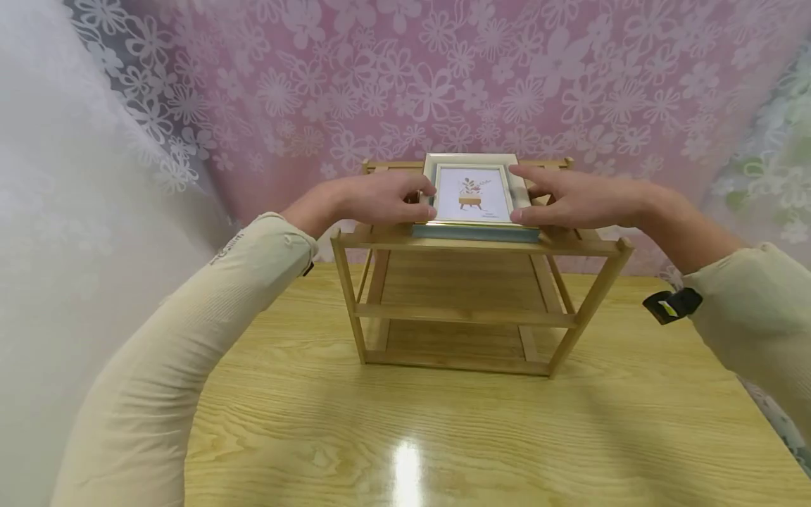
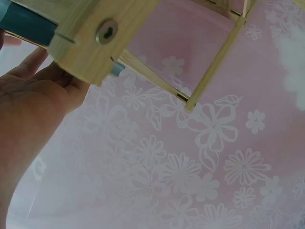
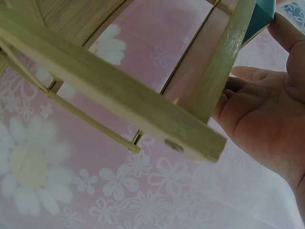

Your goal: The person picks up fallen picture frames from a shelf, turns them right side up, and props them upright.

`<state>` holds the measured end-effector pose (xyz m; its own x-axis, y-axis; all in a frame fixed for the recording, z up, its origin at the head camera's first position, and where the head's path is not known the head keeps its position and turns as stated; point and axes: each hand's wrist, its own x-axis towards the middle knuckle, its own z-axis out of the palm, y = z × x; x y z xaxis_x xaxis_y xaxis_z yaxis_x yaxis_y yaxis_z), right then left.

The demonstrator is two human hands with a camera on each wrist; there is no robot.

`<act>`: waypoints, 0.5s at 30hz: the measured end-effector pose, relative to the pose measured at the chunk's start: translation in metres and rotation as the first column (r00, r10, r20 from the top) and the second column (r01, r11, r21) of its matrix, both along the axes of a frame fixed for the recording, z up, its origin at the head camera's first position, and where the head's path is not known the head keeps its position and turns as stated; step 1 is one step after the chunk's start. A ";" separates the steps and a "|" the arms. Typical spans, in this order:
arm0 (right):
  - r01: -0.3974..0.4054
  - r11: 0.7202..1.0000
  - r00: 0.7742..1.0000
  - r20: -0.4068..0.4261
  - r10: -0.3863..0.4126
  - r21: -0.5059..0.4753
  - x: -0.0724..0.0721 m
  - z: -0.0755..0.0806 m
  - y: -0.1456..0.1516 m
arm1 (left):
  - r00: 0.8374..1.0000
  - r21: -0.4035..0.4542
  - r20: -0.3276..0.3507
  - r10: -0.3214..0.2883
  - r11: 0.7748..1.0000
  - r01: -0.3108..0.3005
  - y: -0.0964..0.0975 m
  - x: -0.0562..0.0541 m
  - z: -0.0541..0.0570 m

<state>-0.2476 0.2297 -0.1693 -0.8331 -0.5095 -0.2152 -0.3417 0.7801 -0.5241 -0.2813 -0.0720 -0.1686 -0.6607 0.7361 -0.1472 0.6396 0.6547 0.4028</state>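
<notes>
Picture frame (image 1: 469, 191) partly behind fingers (image 1: 533, 174)

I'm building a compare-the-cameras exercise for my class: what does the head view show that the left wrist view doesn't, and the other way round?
Only the head view shows the plant drawing inside the picture frame, and the cream sleeves.

Only the left wrist view shows the round metal fastener.

Both show the left hand, the wooden rack, the frame's blue-green side and the flowered cloth.
</notes>
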 end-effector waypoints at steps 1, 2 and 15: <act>-0.001 1.000 1.000 -0.003 0.001 -0.011 0.001 0.000 0.000 | 1.000 0.010 -0.003 -0.003 1.000 0.003 0.000 0.001 0.000; -0.001 1.000 1.000 -0.005 0.001 -0.024 0.001 0.000 0.000 | 1.000 0.020 -0.007 -0.007 1.000 0.007 0.000 0.002 -0.001; 0.006 0.990 0.999 -0.035 -0.011 -0.138 0.002 -0.008 -0.002 | 0.997 0.109 -0.048 -0.052 0.992 0.057 0.003 0.006 -0.008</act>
<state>-0.2452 0.2281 -0.1771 -0.8435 -0.5249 -0.1136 -0.3556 0.7045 -0.6142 -0.2749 -0.0690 -0.1770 -0.6231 0.7814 -0.0342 0.6926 0.5715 0.4402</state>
